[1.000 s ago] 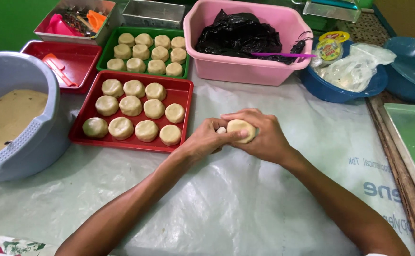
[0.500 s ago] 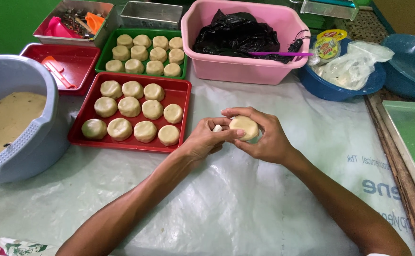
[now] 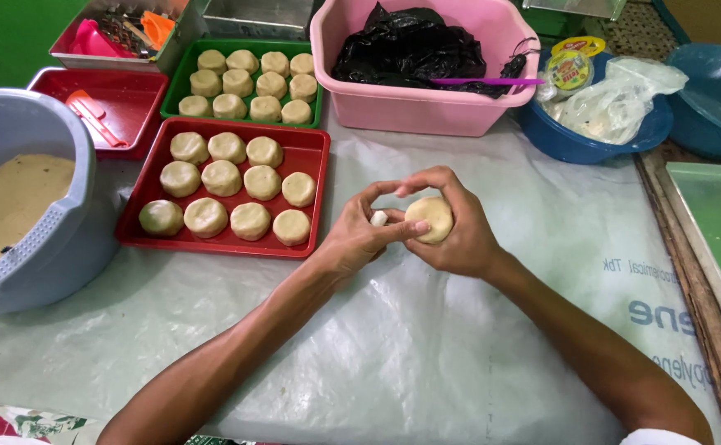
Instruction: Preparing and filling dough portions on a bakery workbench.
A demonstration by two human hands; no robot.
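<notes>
A pale round dough ball (image 3: 431, 217) rests in my right hand (image 3: 459, 235), whose fingers curl around it. My left hand (image 3: 359, 235) touches the ball from the left, thumb against its edge, and pinches a small white bit of dough (image 3: 378, 218) between its fingers. Both hands hover over the plastic-covered table (image 3: 426, 354), just right of a red tray (image 3: 315, 177) that carries several flattened dough rounds (image 3: 251, 221).
A green tray (image 3: 177, 82) with more dough rounds sits behind the red one. At left stand a grey tub of batter (image 3: 43, 239) and an empty red tray (image 3: 133, 103). Behind are a pink basin with black plastic (image 3: 426, 107) and blue bowls (image 3: 591, 140).
The hands have shifted slightly and turned the dough ball. The left fingers now pinch a small bit of dough at its side.
</notes>
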